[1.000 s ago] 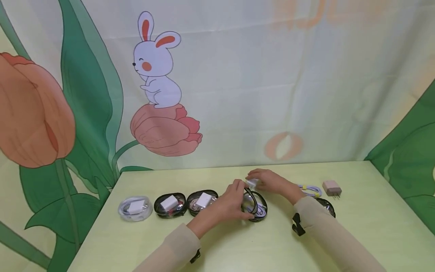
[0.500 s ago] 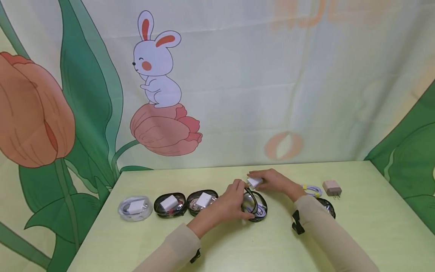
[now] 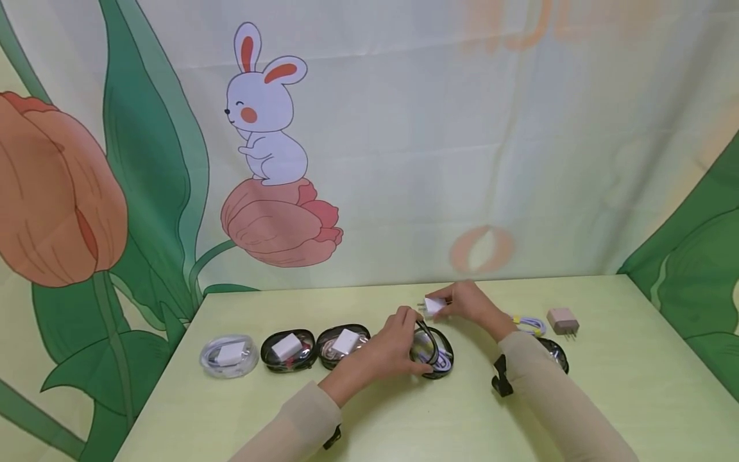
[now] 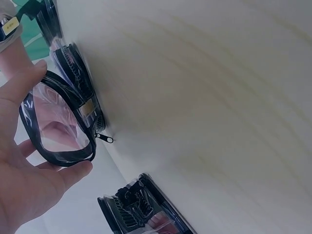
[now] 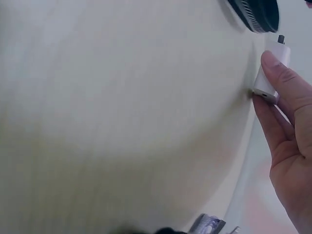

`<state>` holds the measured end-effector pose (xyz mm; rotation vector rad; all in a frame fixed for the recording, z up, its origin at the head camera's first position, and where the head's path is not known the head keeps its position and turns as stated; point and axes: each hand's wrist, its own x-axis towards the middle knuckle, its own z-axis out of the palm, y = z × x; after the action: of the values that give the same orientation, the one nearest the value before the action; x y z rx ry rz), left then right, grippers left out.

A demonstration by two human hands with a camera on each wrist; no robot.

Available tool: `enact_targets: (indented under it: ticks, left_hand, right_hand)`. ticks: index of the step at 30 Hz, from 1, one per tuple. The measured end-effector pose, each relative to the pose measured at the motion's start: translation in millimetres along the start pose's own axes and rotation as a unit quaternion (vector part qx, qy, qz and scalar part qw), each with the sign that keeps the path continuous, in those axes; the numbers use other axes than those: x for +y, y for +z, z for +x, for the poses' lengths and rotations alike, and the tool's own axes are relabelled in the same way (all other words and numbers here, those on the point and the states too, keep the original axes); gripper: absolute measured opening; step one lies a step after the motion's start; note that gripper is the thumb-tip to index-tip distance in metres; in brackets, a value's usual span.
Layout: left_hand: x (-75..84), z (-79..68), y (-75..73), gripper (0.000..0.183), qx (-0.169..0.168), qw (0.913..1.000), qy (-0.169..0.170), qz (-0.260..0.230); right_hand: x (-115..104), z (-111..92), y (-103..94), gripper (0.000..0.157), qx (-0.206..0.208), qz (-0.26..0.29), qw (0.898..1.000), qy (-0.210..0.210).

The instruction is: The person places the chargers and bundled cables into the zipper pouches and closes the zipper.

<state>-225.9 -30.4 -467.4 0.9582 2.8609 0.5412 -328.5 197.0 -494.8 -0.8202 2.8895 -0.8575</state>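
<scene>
My left hand (image 3: pixel 388 346) holds up the clear, black-edged lid (image 4: pixel 63 158) of a small zip pouch (image 3: pixel 447 371), thumb and fingers spread around the rim. Inside the pouch lies a coiled whitish-lavender cable (image 3: pixel 443 359). A zipper pull (image 4: pixel 105 138) hangs at its edge in the left wrist view. Just behind the pouch, my right hand (image 3: pixel 472 307) pinches a white charger plug (image 3: pixel 434 307) between thumb and fingers, its prongs pointing left. In the right wrist view the plug's port end (image 5: pixel 264 94) faces the fingertips, close over the table.
Left of the pouch stand two black-edged pouches (image 3: pixel 288 350) and a clear one (image 3: pixel 210 360), each with a white charger. At right lie a yellow-tied cable (image 3: pixel 532 325), a pink charger (image 3: pixel 562 319) and another black pouch (image 3: pixel 555 353), partly behind my right sleeve. A printed curtain hangs behind.
My right hand has turned and shifted slightly right with the white charger plug, so its prongs now show. The left hand keeps holding the pouch lid in the same place.
</scene>
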Motion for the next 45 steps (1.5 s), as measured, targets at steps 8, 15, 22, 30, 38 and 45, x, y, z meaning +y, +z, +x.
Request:
enact_targets:
  ticks: [8,15,22,30,38,45]
  left_hand:
    - [0.1,-0.6,1.3,0.079,0.001,0.9999,-0.007,-0.011]
    - [0.1,-1.0,3.0,0.079,0.004,0.9999,-0.007,-0.007]
    - [0.6,-0.6,3.5,0.08,0.007,0.9999,-0.004,-0.01]
    - [0.7,0.1,4.8,0.083,0.011,0.9999,-0.002,-0.006]
    - [1.5,0.3,6.4,0.084,0.014,0.9997,-0.013,-0.016]
    - [-0.7,0.0,7.8,0.083,0.017,0.9995,-0.014,-0.021]
  right_hand:
    - [-2,-2,-8.2,0.044,0.002,0.012,1.0,0.019]
    - [-7,-3,-13.3,0.046,0.007,0.007,1.0,0.026]
    - [-12,-10,-19.2,0.044,0.01,-0.005,1.0,0.026]
    - [-19,-24,-21.2,0.043,-0.012,-0.002,1.0,0.012]
    - [-24,-42,-22.9,0.04,-0.045,0.004,0.999,-0.022]
    - [-29,-54,-24.4,0.04,-0.072,0.019,0.995,-0.074]
